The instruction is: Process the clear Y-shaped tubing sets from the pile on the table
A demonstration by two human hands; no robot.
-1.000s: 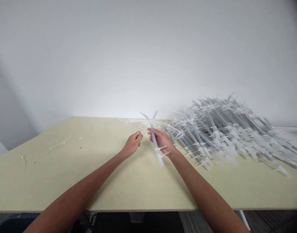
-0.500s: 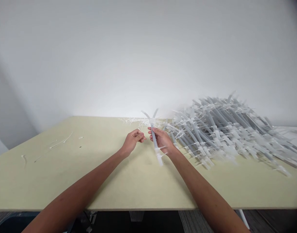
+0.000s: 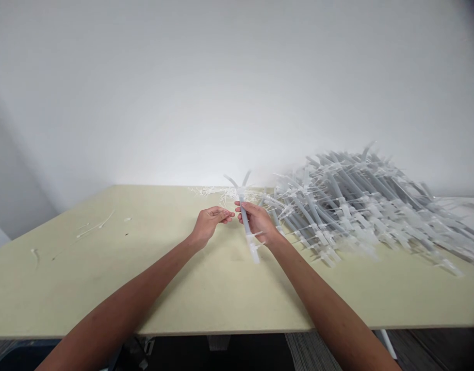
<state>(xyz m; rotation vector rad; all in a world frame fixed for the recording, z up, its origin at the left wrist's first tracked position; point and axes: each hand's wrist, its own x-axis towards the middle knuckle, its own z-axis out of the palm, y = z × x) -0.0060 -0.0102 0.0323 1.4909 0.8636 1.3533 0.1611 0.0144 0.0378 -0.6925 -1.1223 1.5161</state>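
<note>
My right hand (image 3: 260,221) is closed round a grey plastic tube (image 3: 244,219), held slanting above the table. Two curved prongs branch from a translucent connector at its far end. Its near end has a clear fitting (image 3: 254,251) with thin cable tie tails sticking out sideways. Just left of the tube, my left hand (image 3: 210,222) has thumb and fingertips pinched together. Its fingertips come close to the right hand's fingers; whatever they pinch, if anything, is too small to make out.
At the right lies a big heap of similar grey tube assemblies (image 3: 360,190). Behind my hands is a scatter of white cable ties (image 3: 209,191). A few loose cable ties (image 3: 95,230) and bits lie at the left of the pale yellow table (image 3: 206,299). A white wall (image 3: 221,93) stands behind.
My left fingers have straightened slightly and shifted a little up and left, staying pinched. The right hand holds the tube in nearly the same place.
</note>
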